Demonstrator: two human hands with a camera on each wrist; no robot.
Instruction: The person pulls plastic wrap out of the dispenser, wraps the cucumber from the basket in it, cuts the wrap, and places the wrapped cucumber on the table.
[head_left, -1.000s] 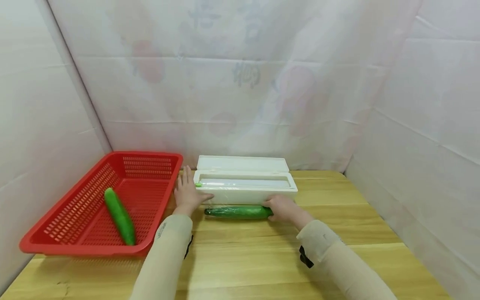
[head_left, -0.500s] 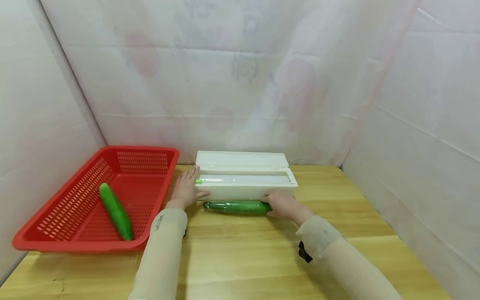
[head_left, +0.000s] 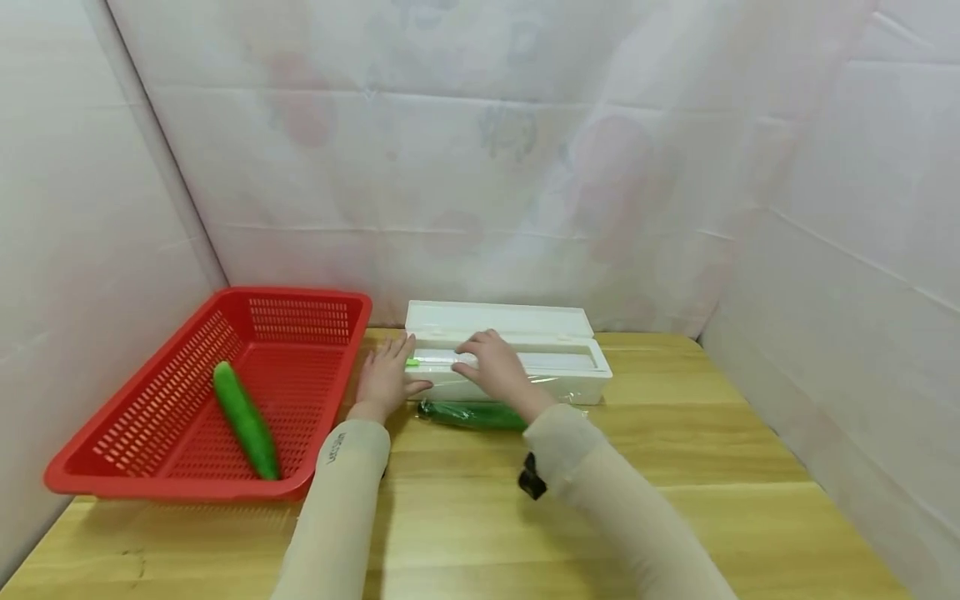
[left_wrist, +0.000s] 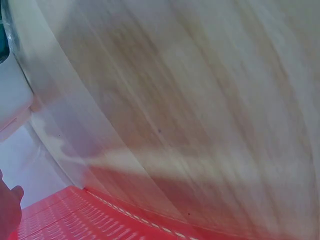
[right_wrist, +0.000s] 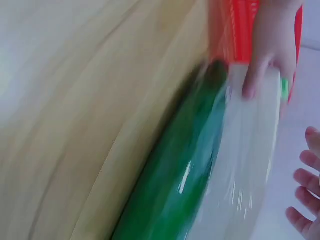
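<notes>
A white cling film box (head_left: 577, 388) stands at the back of the table with its lid (head_left: 498, 317) raised. My left hand (head_left: 384, 380) rests on the box's left end, fingers spread beside a small green slider (head_left: 412, 362). In front of the box lies a green cucumber (head_left: 467, 415) with clear film over it. The film reaches up the box's front, as the right wrist view shows around the cucumber (right_wrist: 175, 175). Over the middle of the box is my right hand (head_left: 497, 367), fingers loosely bent and holding nothing; whether it touches the box I cannot tell.
To the left stands a red plastic basket (head_left: 180, 488) with another cucumber (head_left: 246, 421) inside. Pale cloth walls (head_left: 465, 183) close off the back and both sides. The wooden table (head_left: 465, 517) extends in front of the box and to its right.
My right hand has let go of the cucumber's right end and moved up and left over the box. The left hand has shifted slightly onto the box's end. The cucumber stays in front of the box.
</notes>
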